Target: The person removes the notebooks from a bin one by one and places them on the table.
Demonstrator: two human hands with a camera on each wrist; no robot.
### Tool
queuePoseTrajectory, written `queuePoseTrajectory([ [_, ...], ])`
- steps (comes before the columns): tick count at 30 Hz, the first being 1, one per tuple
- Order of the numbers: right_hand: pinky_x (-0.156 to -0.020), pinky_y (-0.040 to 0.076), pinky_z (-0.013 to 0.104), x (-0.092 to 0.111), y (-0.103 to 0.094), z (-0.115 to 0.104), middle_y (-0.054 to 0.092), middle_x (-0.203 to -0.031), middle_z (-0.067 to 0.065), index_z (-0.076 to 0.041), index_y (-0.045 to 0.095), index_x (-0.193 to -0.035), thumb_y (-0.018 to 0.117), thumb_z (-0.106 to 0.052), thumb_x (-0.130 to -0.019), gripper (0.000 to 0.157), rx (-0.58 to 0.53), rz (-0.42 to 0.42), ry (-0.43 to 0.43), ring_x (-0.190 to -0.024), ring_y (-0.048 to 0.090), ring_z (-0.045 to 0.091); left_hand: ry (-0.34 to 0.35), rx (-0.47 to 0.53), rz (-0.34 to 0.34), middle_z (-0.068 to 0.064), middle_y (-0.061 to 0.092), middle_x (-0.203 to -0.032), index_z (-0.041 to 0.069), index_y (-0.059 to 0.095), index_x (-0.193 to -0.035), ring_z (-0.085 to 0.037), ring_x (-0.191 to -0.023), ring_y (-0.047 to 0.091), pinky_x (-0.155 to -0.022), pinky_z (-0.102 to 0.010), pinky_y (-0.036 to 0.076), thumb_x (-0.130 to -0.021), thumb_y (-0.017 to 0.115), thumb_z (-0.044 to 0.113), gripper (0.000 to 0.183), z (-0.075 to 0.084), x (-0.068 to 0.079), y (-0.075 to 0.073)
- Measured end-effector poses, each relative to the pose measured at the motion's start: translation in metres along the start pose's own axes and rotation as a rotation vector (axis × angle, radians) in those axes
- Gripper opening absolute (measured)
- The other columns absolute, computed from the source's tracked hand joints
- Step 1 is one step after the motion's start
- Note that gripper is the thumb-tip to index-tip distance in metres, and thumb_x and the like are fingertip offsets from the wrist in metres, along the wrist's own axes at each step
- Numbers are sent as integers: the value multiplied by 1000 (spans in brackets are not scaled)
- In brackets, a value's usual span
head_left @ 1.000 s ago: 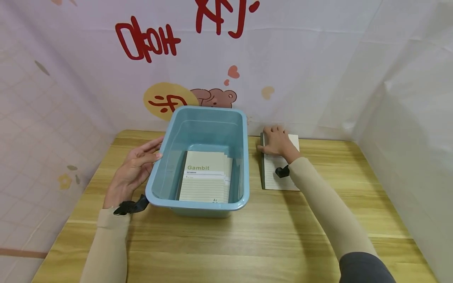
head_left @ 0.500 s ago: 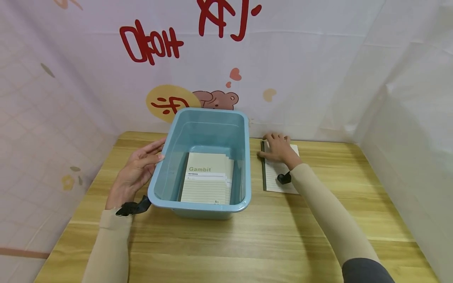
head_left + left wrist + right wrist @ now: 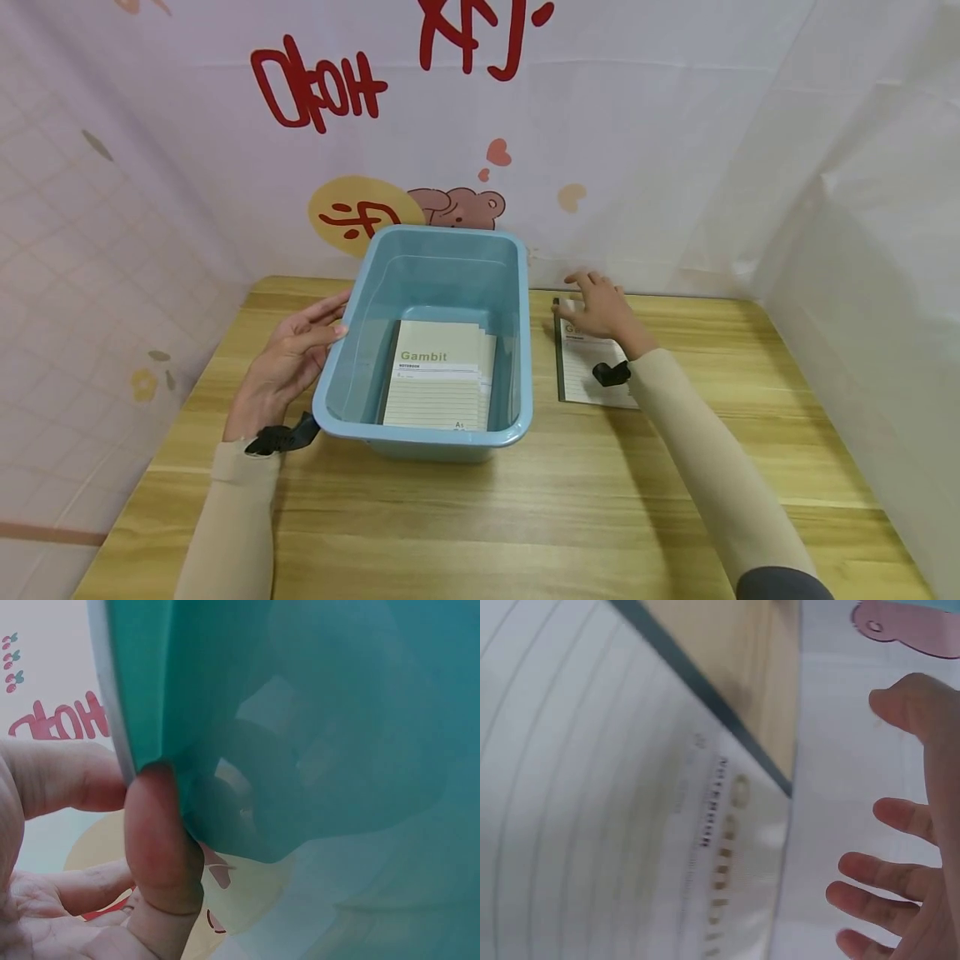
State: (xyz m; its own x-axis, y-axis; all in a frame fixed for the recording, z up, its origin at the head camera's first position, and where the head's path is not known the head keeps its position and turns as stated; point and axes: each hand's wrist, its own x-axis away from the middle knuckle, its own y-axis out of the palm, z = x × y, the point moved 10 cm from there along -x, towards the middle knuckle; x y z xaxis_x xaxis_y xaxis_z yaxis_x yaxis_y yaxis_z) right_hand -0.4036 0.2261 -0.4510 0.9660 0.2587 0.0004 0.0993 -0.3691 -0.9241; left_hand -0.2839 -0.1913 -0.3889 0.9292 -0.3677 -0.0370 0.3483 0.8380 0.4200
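In the head view, my left hand [image 3: 288, 362] holds the left rim of a light-blue plastic tub [image 3: 431, 437]. The left wrist view shows thumb and finger pinching the tub wall [image 3: 142, 682]. Inside the tub lie several cream Gambit notebooks [image 3: 431, 392], slightly fanned to the right. Another notebook [image 3: 592, 379], with a dark spine on its left, lies flat on the table right of the tub. Over its far end is my right hand [image 3: 600, 308], fingers spread, holding nothing. In the right wrist view, the fingers [image 3: 881, 870] are apart from the Gambit cover [image 3: 630, 810].
A wooden table [image 3: 480, 533] lies beneath everything. Behind it hangs a white printed curtain [image 3: 652, 125] with red lettering and a bear; its sides close in the table at left and right. The tub stands close to the back edge.
My right hand has come off the notebook's far end and shifted slightly right, its fingers spreading. The notebook's far edge has come down a little. My left hand has stayed on the tub.
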Motion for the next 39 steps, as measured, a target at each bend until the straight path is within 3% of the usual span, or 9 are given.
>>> queuePoseTrajectory([
  [5,-115,33,71,4,-14,-3,36,-156,28,-6,42,-151,61,-51,-98,72,-22,26,-14,-142,34,54,4,10,-6,-8,64,-131,-8,26,-157,-14,-103,74,-86,-25,63,-101,52,-11,62,-1,-1,1],
  [12,-118,29,71,8,-31,-15,30,-162,24,-13,33,-159,58,-54,-99,77,-13,28,-5,-146,29,51,24,31,-23,-8,64,-132,-2,37,-152,-15,-105,73,-88,-25,63,-101,51,-11,54,0,1,0],
  [19,-122,16,71,17,-45,-30,20,-167,22,-20,27,-162,56,-58,-99,79,16,30,-2,-152,18,49,19,37,-24,-9,65,-130,-3,35,-153,-14,-105,73,-88,-26,63,-101,51,-11,55,0,0,0],
  [24,-124,11,69,21,-56,-46,17,-169,21,-23,25,-163,54,-63,-98,81,37,67,-44,-154,14,49,9,21,-18,-8,63,-133,-7,26,-157,-14,-105,73,-87,-25,63,-101,51,-10,62,-1,0,-1],
  [32,-125,9,68,23,-81,-75,17,-170,17,-30,26,-162,54,-68,-95,82,70,138,-107,-156,13,44,17,37,-16,-8,65,-130,-1,40,-151,-15,-104,73,-87,-26,63,-101,51,-12,52,-1,0,-1],
  [39,-126,7,67,24,-99,-105,15,-171,15,-32,24,-163,53,-70,-94,84,70,156,-141,-158,11,40,14,34,-17,-8,63,-131,-2,36,-152,-14,-105,73,-87,-26,63,-101,51,-11,54,0,0,0],
])
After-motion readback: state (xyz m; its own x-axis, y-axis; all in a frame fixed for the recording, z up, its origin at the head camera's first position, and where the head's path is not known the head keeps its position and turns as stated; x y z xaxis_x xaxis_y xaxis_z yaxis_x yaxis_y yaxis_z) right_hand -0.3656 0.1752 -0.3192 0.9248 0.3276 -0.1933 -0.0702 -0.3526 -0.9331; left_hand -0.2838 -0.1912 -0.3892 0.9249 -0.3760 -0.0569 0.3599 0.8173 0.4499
